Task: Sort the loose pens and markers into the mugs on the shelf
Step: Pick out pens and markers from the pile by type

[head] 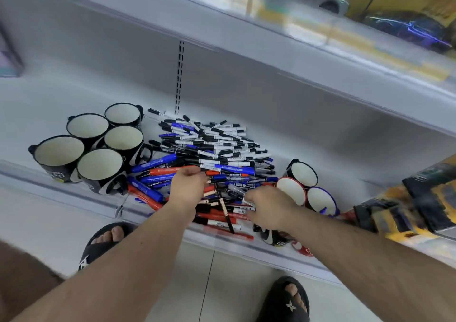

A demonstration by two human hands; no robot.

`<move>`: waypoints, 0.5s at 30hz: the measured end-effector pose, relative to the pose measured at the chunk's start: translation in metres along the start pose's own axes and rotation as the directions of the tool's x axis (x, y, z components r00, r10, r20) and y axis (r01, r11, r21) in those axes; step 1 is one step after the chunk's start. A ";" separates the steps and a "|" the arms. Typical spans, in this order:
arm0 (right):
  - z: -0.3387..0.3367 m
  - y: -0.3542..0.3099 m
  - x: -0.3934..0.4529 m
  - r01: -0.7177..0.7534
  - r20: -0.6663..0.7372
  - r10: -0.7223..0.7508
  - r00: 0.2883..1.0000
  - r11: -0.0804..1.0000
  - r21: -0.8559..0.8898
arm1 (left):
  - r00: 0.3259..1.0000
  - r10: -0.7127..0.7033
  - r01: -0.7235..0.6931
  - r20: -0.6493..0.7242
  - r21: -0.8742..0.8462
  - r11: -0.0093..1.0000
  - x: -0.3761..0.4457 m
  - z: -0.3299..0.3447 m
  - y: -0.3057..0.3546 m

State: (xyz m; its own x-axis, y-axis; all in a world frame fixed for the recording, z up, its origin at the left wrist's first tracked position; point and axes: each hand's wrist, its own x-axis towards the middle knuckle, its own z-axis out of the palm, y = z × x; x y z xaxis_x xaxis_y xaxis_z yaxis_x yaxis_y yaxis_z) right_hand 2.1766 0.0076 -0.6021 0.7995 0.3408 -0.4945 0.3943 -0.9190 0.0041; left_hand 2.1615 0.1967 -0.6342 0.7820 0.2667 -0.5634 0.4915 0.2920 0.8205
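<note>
A big heap of loose pens and markers (212, 149), black, blue and red, lies in the middle of the white shelf (61, 95). Several black mugs (98, 166) with pale insides stand empty at the left. At the right stand a black mug (303, 173), a red-rimmed mug (292, 191) and a blue-rimmed mug (320, 201). My left hand (187, 186) reaches into the heap's near side, fingers curled and pinching a white-and-black pen at its tip. My right hand (266, 208) grips a few pens at the heap's front right, beside the red-rimmed mug.
An upper shelf (320, 50) hangs over the back of the heap. Yellow-and-black packaged goods (414, 205) crowd the shelf at the right. A box (9, 58) sits at the far left. My sandalled feet (286, 299) stand on the tiled floor below the shelf edge.
</note>
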 end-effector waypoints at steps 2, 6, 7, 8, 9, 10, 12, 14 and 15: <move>0.008 -0.016 0.023 0.001 0.036 -0.002 0.999 1.000 0.024 | 0.999 0.020 -0.019 -0.035 0.026 0.999 0.010 -0.004 0.008; 0.028 -0.034 0.067 0.056 -0.007 -0.056 0.998 0.998 -0.012 | 0.994 0.043 -0.039 -0.099 0.036 0.999 0.030 -0.015 0.016; 0.031 -0.038 0.076 0.074 -0.016 -0.075 0.997 0.995 -0.060 | 0.993 0.054 -0.049 -0.109 0.048 0.998 0.036 -0.017 0.016; 0.034 -0.041 0.085 0.078 -0.013 -0.079 0.997 0.992 -0.099 | 0.991 0.068 -0.060 -0.118 0.064 0.996 0.043 -0.019 0.016; 0.036 -0.043 0.093 0.065 0.004 -0.065 0.998 0.990 -0.124 | 0.988 0.081 -0.070 -0.128 0.085 0.994 0.049 -0.021 0.015; 0.038 -0.044 0.100 0.045 0.027 -0.041 0.999 0.989 -0.143 | 0.986 0.093 -0.078 -0.136 0.111 0.991 0.054 -0.023 0.013; 0.043 -0.042 0.114 0.030 0.083 -0.013 0.996 0.979 -0.200 | 0.984 0.112 -0.089 -0.136 0.168 0.982 0.061 -0.029 0.005; 0.051 -0.037 0.126 0.033 0.120 -0.004 0.993 0.971 -0.237 | 0.984 0.124 -0.093 -0.127 0.226 0.970 0.064 -0.034 -0.005; 0.053 -0.035 0.131 0.035 0.122 -0.005 0.993 0.969 -0.243 | 0.984 0.128 -0.092 -0.123 0.261 0.961 0.065 -0.036 -0.010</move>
State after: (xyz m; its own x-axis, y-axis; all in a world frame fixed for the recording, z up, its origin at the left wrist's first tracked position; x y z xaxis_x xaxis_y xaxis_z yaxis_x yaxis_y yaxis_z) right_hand 2.2438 0.0738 -0.7128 0.7363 0.3190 -0.5967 0.5205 -0.8305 0.1983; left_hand 2.1932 0.2444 -0.6827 0.7855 0.4124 -0.4614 0.5001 0.0160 0.8658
